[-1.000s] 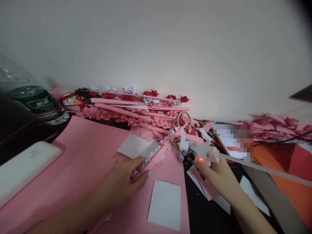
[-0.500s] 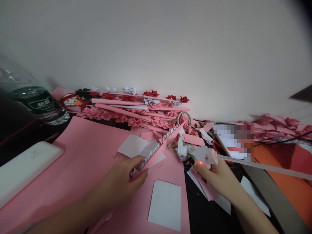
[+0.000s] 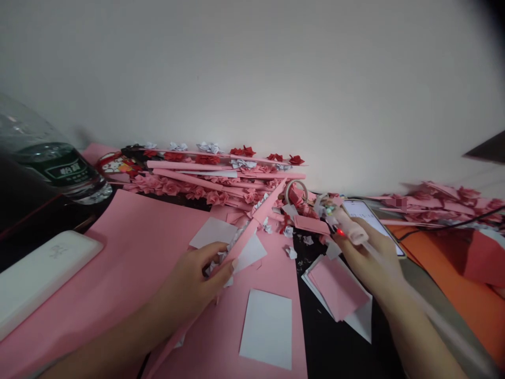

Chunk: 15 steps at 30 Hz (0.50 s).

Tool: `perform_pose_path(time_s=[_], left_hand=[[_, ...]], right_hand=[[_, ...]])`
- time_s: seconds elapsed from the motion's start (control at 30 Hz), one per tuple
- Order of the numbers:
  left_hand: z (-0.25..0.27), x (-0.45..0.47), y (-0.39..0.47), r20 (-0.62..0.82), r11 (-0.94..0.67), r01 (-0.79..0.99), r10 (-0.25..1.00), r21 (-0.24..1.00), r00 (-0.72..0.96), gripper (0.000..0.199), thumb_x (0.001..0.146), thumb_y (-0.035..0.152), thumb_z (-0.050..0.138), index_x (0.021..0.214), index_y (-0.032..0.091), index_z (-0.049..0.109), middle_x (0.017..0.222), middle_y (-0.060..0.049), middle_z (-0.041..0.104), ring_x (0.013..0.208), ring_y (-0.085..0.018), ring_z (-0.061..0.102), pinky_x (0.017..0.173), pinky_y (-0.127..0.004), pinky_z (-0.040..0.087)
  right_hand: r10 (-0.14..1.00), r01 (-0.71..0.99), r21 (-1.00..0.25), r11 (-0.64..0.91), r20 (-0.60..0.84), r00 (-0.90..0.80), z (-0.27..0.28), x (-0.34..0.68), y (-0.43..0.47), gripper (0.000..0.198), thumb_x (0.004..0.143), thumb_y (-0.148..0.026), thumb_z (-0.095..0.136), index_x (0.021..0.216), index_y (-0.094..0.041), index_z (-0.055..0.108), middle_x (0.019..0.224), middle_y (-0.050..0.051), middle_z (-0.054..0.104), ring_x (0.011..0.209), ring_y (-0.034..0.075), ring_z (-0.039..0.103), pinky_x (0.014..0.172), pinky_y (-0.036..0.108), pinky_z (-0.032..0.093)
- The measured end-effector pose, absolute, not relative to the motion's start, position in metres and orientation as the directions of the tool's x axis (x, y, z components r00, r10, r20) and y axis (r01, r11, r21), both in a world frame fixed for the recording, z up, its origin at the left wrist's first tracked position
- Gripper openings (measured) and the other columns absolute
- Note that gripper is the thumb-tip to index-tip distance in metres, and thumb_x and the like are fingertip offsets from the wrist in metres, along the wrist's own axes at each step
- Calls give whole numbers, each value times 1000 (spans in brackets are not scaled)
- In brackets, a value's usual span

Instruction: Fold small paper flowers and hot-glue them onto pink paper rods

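Note:
My left hand is closed round a long pink paper stem that slants up and away over the pink sheet. Small folded white paper flowers line the stem's left side; some are hidden by my fingers. In my right hand is a pale hot glue gun with a small red light lit and a long glue stick trailing back over my forearm. Its nozzle points away, near the tape roll. Loose white paper flowers lie between my hands.
A large pink sheet spreads under my left arm. White paper and pink cut paper lie nearby. Finished flower stems are piled along the wall. A phone, water bottle and white power bank surround the area.
My right hand has moved the glue gun right and away from the stem, uncovering the loose white flowers and the phone. My left hand has shifted slightly left, still holding the stem.

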State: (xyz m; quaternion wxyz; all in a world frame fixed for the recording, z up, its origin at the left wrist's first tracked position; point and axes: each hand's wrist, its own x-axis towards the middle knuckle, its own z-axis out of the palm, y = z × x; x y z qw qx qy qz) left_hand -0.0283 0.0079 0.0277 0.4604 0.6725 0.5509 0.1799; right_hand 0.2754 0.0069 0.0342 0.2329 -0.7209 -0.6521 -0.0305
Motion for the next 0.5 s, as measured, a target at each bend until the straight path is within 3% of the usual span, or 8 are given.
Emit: perform_pose_path(time_s=[0.13,0.27,0.4,0.5], left_hand=[[28,-29,8,-244,20,580,918,815,312,25,84,41,44,76,19,54,49,7,47,41,-10,49,43,-20,35],[29,-29,7,-254,38,579,920,814,297,25,84,41,45,76,19,53,52,6,48,40,-10,49,41,-20,35],[29,-30,6,-248,45,563,925,825,289,25,84,41,44,78,19,54,56,6,50,42,-10,52,43,-21,36],[29,-30,6,-248,46,557,923,829,293,25,84,42,44,80,19,53,58,5,50,43,-11,53,44,-21,38]], right_hand=[[929,991,-130,-34,363,79,23,303,20,36,77,-33,50,108,-17,54,100,12,65,86,28,60,67,35,44],[943,999,-51,-3,332,20,8,319,29,40,70,-26,52,108,-12,52,101,15,63,91,29,58,76,39,43],[957,998,57,-32,290,14,2,321,29,42,69,-24,51,110,-14,51,102,15,61,92,33,56,73,43,42],[946,999,39,-18,325,4,8,317,25,41,72,-26,50,112,-16,52,99,12,60,91,32,54,73,44,42]])
